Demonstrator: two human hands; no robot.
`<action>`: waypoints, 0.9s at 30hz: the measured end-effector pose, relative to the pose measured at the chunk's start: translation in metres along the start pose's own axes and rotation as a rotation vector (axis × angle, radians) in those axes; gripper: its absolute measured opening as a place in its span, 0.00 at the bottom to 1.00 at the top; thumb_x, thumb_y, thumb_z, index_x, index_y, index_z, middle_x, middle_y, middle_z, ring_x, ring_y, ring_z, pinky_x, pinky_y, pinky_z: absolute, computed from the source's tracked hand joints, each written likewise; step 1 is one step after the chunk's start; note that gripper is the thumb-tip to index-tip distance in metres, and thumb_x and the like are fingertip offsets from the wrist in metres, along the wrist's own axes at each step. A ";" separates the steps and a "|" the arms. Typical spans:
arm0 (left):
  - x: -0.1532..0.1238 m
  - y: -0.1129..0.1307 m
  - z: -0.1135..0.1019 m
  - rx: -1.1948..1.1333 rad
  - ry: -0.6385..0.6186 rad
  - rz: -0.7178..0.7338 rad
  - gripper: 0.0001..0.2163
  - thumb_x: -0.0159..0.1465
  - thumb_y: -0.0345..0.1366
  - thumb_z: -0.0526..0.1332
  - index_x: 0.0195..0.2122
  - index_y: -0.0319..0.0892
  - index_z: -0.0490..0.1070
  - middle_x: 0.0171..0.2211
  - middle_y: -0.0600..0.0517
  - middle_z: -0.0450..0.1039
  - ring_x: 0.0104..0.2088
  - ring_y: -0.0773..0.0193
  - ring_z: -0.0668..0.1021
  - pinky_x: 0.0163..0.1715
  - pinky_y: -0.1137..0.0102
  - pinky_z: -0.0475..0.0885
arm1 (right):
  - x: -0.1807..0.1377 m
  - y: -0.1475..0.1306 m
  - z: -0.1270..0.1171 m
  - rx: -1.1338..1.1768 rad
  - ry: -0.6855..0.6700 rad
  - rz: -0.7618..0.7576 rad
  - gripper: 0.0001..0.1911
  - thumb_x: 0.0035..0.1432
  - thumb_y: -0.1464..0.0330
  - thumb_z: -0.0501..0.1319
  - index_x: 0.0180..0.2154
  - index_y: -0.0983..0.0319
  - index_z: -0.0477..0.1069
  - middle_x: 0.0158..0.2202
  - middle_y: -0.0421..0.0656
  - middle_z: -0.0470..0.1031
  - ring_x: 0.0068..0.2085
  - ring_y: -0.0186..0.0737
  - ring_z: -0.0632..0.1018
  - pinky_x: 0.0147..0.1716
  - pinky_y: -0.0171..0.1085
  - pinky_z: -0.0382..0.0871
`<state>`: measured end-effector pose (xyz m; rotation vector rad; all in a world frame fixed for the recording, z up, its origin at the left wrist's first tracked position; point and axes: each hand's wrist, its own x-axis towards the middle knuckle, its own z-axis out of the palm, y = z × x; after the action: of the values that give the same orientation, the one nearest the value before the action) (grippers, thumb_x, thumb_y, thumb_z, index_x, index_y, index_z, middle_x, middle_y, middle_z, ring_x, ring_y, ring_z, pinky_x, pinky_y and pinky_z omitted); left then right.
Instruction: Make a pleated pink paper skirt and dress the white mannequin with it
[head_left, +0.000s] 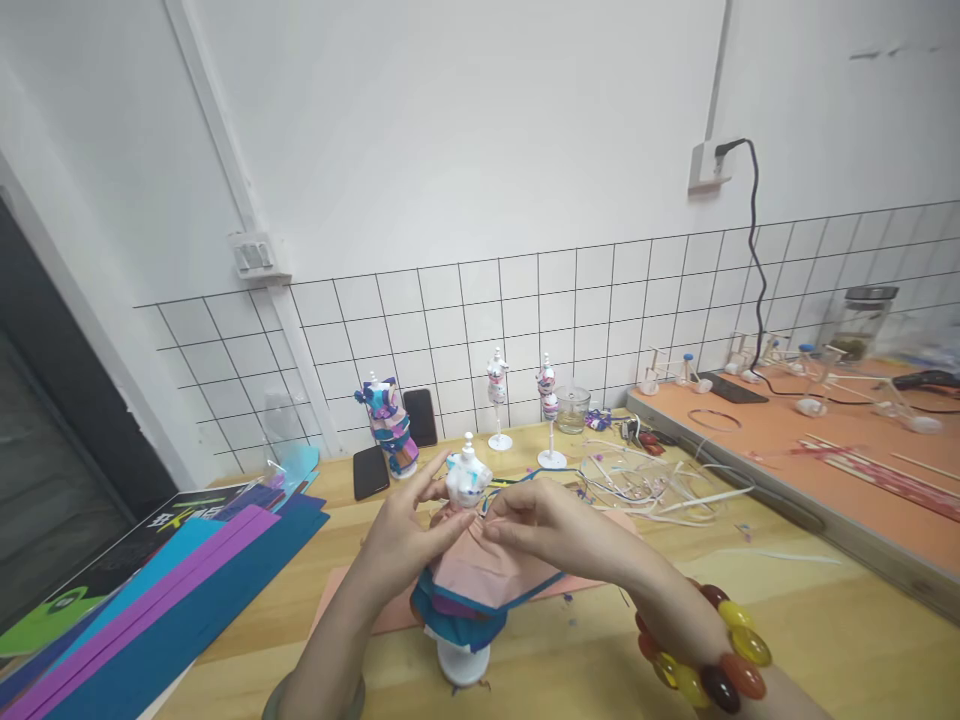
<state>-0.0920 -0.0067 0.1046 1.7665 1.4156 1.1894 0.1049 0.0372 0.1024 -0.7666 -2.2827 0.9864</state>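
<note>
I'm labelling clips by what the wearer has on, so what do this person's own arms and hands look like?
Both the left hand and the right hand are bare. On the right forearm sits a bracelet of chunky, glossy oval beads in yellow, orange-red and dark brown. A greyish sleeve edge shows near the left elbow.

I wear the one camera on my head, so it looks forward and somewhat down over my own forearms [334, 630], which enter from the bottom edge. My left hand [409, 525] and right hand [538, 520] sit close, just below the middle of the view. The wooden surface [570, 665] stretches beyond them to the white wall [480, 150], which I face almost squarely; a wide view also takes in the orange-topped surface [664, 405] at right.
</note>
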 end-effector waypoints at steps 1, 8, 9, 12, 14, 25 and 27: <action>0.000 0.000 -0.001 -0.003 -0.014 -0.003 0.34 0.57 0.40 0.63 0.62 0.44 0.52 0.46 0.49 0.74 0.49 0.58 0.72 0.49 0.64 0.68 | 0.000 0.000 0.001 0.003 -0.004 -0.009 0.13 0.58 0.63 0.57 0.26 0.64 0.69 0.21 0.35 0.60 0.25 0.30 0.61 0.23 0.31 0.54; -0.002 0.001 -0.006 0.026 -0.073 0.039 0.33 0.57 0.38 0.62 0.63 0.44 0.52 0.54 0.47 0.68 0.51 0.58 0.71 0.54 0.63 0.64 | 0.002 0.003 0.003 -0.006 0.007 -0.021 0.11 0.59 0.65 0.56 0.27 0.63 0.68 0.22 0.34 0.59 0.24 0.29 0.61 0.23 0.30 0.52; -0.003 0.001 -0.007 0.023 -0.086 0.048 0.33 0.57 0.38 0.62 0.63 0.44 0.52 0.53 0.47 0.69 0.51 0.59 0.72 0.54 0.63 0.64 | 0.002 0.003 0.003 -0.014 0.012 -0.022 0.11 0.59 0.66 0.55 0.27 0.63 0.67 0.21 0.34 0.59 0.24 0.29 0.60 0.22 0.30 0.51; -0.003 0.001 -0.008 0.026 -0.099 0.063 0.32 0.58 0.37 0.62 0.63 0.45 0.51 0.53 0.48 0.69 0.51 0.59 0.72 0.54 0.62 0.64 | 0.002 0.003 0.003 -0.023 0.027 -0.022 0.12 0.60 0.66 0.55 0.25 0.63 0.66 0.21 0.34 0.58 0.24 0.29 0.60 0.22 0.30 0.51; -0.002 0.001 -0.008 0.038 -0.087 0.074 0.32 0.58 0.37 0.62 0.62 0.46 0.53 0.55 0.48 0.67 0.52 0.58 0.71 0.55 0.62 0.64 | 0.001 0.002 0.003 -0.005 0.030 -0.025 0.12 0.60 0.66 0.55 0.25 0.64 0.67 0.21 0.34 0.59 0.24 0.29 0.60 0.22 0.30 0.52; -0.003 0.001 -0.003 0.106 -0.047 0.041 0.30 0.58 0.37 0.61 0.62 0.46 0.54 0.54 0.46 0.68 0.55 0.55 0.69 0.55 0.61 0.64 | 0.001 -0.002 0.006 0.191 -0.020 -0.072 0.10 0.59 0.66 0.57 0.31 0.64 0.73 0.27 0.39 0.73 0.29 0.33 0.71 0.28 0.31 0.62; -0.003 0.002 -0.003 0.108 -0.052 0.029 0.31 0.58 0.38 0.62 0.62 0.46 0.54 0.53 0.46 0.69 0.55 0.56 0.69 0.54 0.61 0.64 | 0.002 0.001 0.007 0.175 0.008 -0.026 0.11 0.59 0.65 0.57 0.30 0.64 0.73 0.24 0.38 0.70 0.26 0.32 0.69 0.24 0.30 0.59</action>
<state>-0.0943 -0.0105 0.1071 1.8836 1.4522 1.0928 0.0988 0.0358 0.0976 -0.6646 -2.1593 1.1505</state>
